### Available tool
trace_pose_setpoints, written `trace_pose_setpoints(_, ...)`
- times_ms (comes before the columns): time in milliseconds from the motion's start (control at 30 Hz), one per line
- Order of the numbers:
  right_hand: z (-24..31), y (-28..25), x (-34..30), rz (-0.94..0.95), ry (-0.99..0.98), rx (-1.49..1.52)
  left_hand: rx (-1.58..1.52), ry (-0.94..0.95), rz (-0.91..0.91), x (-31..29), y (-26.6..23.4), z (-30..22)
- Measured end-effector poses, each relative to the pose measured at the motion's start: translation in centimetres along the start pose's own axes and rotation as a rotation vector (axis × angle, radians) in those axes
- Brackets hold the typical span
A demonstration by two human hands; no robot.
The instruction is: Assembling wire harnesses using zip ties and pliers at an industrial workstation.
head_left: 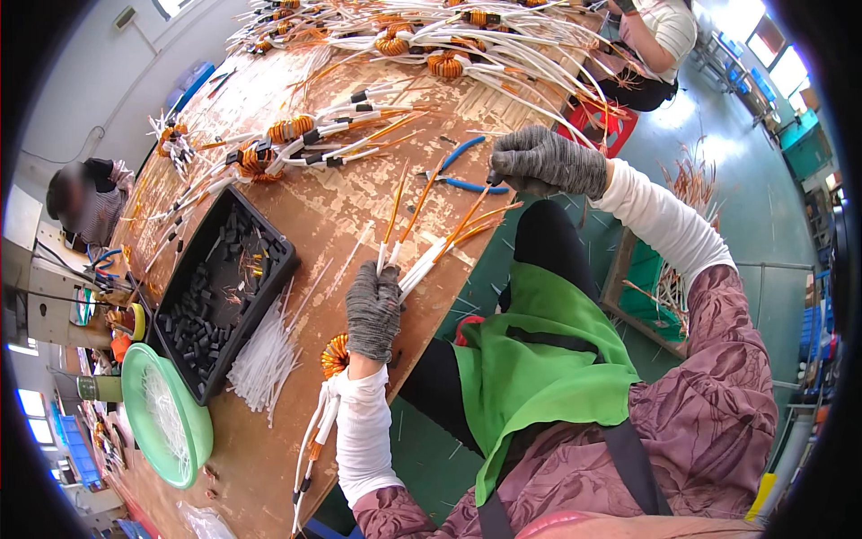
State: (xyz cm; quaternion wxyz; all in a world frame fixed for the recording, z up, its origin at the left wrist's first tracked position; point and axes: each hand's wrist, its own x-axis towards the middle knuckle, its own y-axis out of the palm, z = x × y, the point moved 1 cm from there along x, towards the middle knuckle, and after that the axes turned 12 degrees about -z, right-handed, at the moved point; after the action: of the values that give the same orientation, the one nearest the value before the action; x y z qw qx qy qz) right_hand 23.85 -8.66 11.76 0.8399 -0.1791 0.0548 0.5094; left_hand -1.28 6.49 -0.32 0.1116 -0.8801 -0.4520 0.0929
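Note:
My left hand (374, 310), in a grey knit glove, is closed round a bundle of white-sleeved wires (418, 269) with bare copper ends. Below that wrist, a copper-wound ring coil (335, 356) rests on the table, with more white leads hanging past the sleeve. My right hand (549, 162), also gloved, pinches a small black tube (495, 177) at the tip of one copper strand (472, 207). Blue-handled pliers (463, 186) lie on the table just left of the right hand; part of them is hidden behind it.
A black tray (285, 260) of short black tubes stands left of my left hand, beside loose thin white tubes (265, 364) and a green bowl (203, 431). More coils (292, 128) cover the table's far side. Co-workers sit at left and upper right, near a red stool (620, 130).

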Motion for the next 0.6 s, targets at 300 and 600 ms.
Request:
trace_pose_setpoints(300,0.4,1.7,-0.6,-0.027,-0.096,-0.068,0.014,0.009,0.0,-0.1,-0.1,-0.4)
trace_pose_setpoints(600,-0.3,1.0,-1.5,-0.065,-0.122,-0.013,-0.012,0.004,-0.006,0.0,-0.2,-0.4)
